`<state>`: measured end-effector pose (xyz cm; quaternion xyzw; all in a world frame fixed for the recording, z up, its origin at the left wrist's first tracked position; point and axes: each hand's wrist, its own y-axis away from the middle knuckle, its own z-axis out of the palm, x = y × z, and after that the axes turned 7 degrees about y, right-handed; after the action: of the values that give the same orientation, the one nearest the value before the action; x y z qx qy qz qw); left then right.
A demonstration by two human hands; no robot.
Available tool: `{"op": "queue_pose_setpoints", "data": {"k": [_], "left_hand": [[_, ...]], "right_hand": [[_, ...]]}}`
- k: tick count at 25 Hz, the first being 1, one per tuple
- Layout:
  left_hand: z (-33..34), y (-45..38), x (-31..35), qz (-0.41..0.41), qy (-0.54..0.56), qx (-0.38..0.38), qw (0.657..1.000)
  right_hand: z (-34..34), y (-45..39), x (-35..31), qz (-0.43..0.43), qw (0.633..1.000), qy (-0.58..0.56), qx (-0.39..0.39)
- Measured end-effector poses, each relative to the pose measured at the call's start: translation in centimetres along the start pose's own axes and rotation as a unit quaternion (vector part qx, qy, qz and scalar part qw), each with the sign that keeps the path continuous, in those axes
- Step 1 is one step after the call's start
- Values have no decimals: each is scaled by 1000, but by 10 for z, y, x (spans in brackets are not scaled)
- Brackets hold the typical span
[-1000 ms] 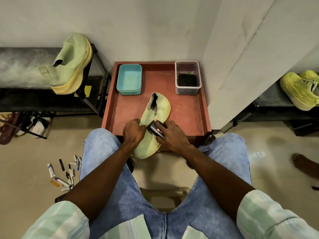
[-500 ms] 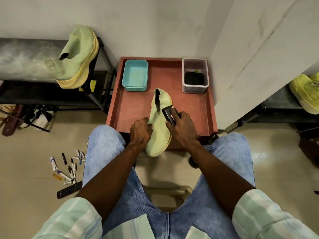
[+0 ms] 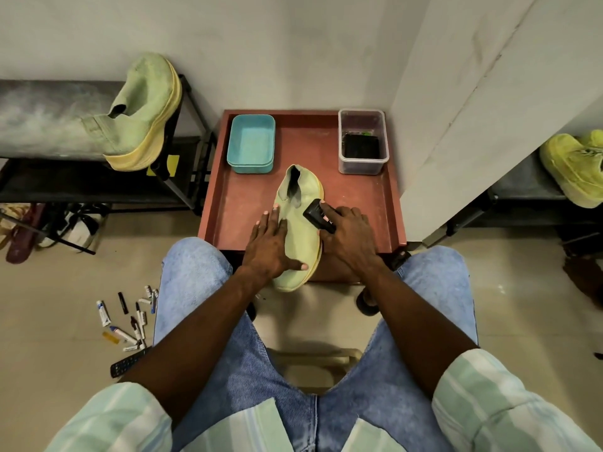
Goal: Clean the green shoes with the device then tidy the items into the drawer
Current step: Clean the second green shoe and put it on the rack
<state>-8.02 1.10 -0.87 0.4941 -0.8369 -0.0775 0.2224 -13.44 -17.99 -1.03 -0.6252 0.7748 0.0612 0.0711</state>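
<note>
Your left hand (image 3: 272, 244) lies flat on the green shoe (image 3: 298, 230), fingers straight and spread, the thumb stretched toward the toe; this grip is wide and holds nothing, only pressing the shoe down. Your right hand (image 3: 347, 238) has its grip closed round the black device (image 3: 318, 215), fingers curled over it, and the device's far end touches the shoe's right side near the collar. The shoe lies lengthwise on the red tabletop (image 3: 359, 203), opening away from you, its toe hanging past the near edge above your knees. Behind it stand a teal box (image 3: 251, 143) on the left and a clear tub (image 3: 363, 141) with something dark inside on the right. The second green shoe (image 3: 143, 112) leans on the rack (image 3: 182, 135) to your left, well apart.
</note>
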Motion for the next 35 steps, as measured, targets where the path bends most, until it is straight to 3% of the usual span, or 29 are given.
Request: {"op": "queue_pose_setpoints", "data": {"k": [2,5,6,9,13,16,17,20,21,24,25,28,29,32,33,35], "left_hand": [[2,-1,1,-3,6,-2,1000],[5,-2,3,-3,13,-5,1000],[5,-2,2,-1,12,-6,1000],[0,-8,0,3,18,-14,1000],[0,-13,-4,17,25,-31,999],[-1,-20,-5,22,13,-33,999],[-2,-22,-5,21,13,-37,999],[-1,-25,-5,22,25,-36,999],[0,-25,-6,24,23,-37,999],[1,-27,-7,25,18,-35,999],[1,-26,-7,25,20,-40,999],[0,-28,-5,27,30,-40,998],[-1,-29,-6,28,29,-41,998],[1,-28,-7,26,28,-39,999],[1,-27,-7,24,30,-41,998],[2,-26,-7,21,40,-42,998]], "right_hand": [[-3,1,-10,4,1000,-11,25],[-2,6,-14,-110,994,6,-5],[-4,3,-6,-110,994,14,-11],[-5,-16,10,2,999,-4,44],[4,-12,-5,-173,984,43,-1],[-8,-25,8,-26,999,4,29],[-5,-23,6,-13,999,-8,36],[0,-8,-5,-187,981,54,-11],[-4,-14,3,-200,977,68,-13],[-22,-34,24,-9,999,21,39],[-20,-32,22,-22,998,27,43],[-3,-8,8,-245,964,101,-21],[-6,-12,12,-238,966,100,-27],[-27,-34,25,3,998,36,42],[-28,-33,26,9,998,43,44],[-18,-20,22,-112,991,75,26]]}}
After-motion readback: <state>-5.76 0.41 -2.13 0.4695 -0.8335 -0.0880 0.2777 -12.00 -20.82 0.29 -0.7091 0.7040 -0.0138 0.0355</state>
